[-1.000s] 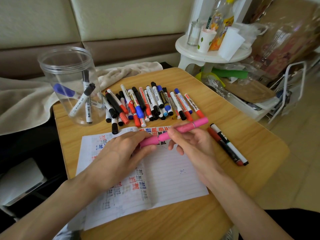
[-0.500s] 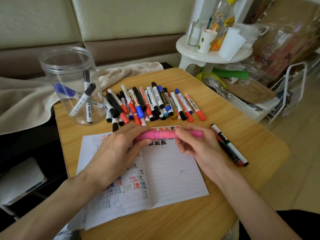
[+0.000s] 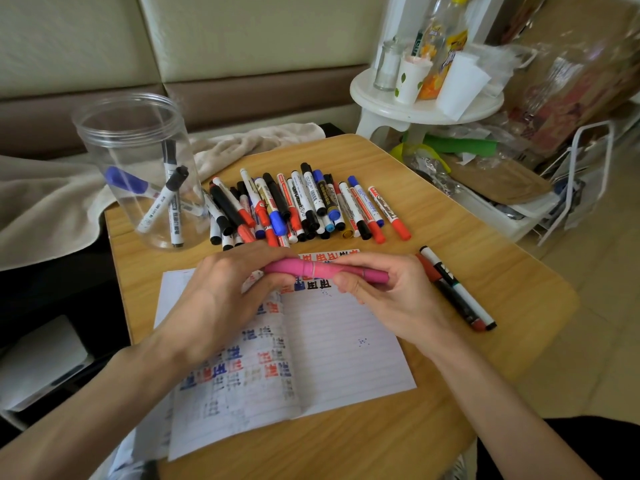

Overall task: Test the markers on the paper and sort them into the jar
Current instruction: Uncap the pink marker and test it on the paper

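A pink marker (image 3: 322, 270) lies level above the top edge of the lined paper (image 3: 332, 344). My left hand (image 3: 225, 292) grips its left end and my right hand (image 3: 384, 296) grips its right end. The paper carries rows of red, blue and black test marks. A heap of several markers (image 3: 298, 206) lies just beyond the paper. The clear plastic jar (image 3: 135, 168) stands at the table's far left with three markers inside. Two markers (image 3: 457, 289), a red one and a black-capped white one, lie to the right of my right hand.
The wooden table (image 3: 485, 244) ends close on the right and front. A beige blanket (image 3: 45, 199) lies behind the jar. A white round stool (image 3: 426, 102) with cups and bottles stands at the back right, beside clutter on the floor.
The pink marker has swung from tilted up-right to level. Both hands have shifted up to the paper's top edge and still hold it.
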Available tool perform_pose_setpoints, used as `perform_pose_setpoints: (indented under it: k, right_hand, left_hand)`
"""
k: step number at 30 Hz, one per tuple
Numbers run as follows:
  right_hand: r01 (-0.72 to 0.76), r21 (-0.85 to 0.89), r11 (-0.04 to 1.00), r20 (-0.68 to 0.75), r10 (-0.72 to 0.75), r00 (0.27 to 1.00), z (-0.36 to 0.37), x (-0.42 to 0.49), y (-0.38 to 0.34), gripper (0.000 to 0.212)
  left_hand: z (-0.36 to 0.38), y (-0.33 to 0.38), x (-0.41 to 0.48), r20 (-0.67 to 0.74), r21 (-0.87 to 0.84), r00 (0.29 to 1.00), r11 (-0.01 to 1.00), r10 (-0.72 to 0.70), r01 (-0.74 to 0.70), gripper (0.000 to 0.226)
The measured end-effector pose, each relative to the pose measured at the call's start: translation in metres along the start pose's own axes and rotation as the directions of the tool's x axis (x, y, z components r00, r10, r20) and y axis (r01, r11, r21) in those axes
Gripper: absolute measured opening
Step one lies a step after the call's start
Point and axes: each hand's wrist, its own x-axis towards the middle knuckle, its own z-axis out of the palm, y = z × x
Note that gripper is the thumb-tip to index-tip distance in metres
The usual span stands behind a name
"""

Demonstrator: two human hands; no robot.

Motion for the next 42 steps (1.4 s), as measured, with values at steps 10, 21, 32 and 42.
perform_pose_setpoints:
  k: [10, 21, 32, 42]
  right_hand:
    - [0.043, -0.013, 0.999, 0.013, -0.043, 0.999, 0.009, -0.008, 0.003, 0.028]
    - [0.053, -0.207, 0.977, 0.043, -0.045, 0.998, -0.003, -0.008, 0.004, 0.017]
    - [-0.053, -0.347, 0.936, -0.326, -0.068, 0.943, -0.056, -0.016, 0.016, 0.016]
    - [-0.327, -0.406, 0.853, -0.6, 0.02, 0.8, -0.104, -0.036, 0.028, 0.019]
  left_hand:
    - [0.005, -0.001, -0.001, 0.06, -0.027, 0.998, 0.999, -0.019, 0.021, 0.025]
    - [0.011, -0.004, 0.009, 0.127, -0.002, 0.991, 0.999, 0.034, -0.034, 0.031]
    - [0.032, 0.002, 0.023, 0.108, 0.047, 0.994, 0.999, -0.029, 0.024, 0.062]
    - [0.063, 0.011, 0.041, 0.208, 0.069, 0.977, 0.996, 0.034, -0.049, 0.048]
